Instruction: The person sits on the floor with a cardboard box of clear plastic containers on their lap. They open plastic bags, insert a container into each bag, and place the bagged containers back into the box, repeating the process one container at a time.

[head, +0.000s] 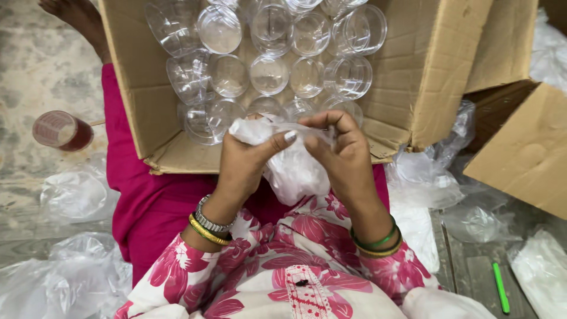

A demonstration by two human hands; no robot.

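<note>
Both hands working a thin plastic bag over the lap.

Nearest us, floral pink-and-white sleeves and bangled wrists. We note the left hand (245, 162) with thumb and fingers pinched together on the clear plastic bag (292, 168); the right hand (342, 156) also clamped on its upper edge, fingers curled. The bag hangs between both hands, just before the near edge of the open cardboard box (425, 71). Inside the box, clear plastic containers (269, 74) lie packed in rows. A green pen (501, 287) lies on the floor at right; a reddish cup (61, 130) at left.

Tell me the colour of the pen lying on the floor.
Green; the pen shows in the head view, lower right.
</note>
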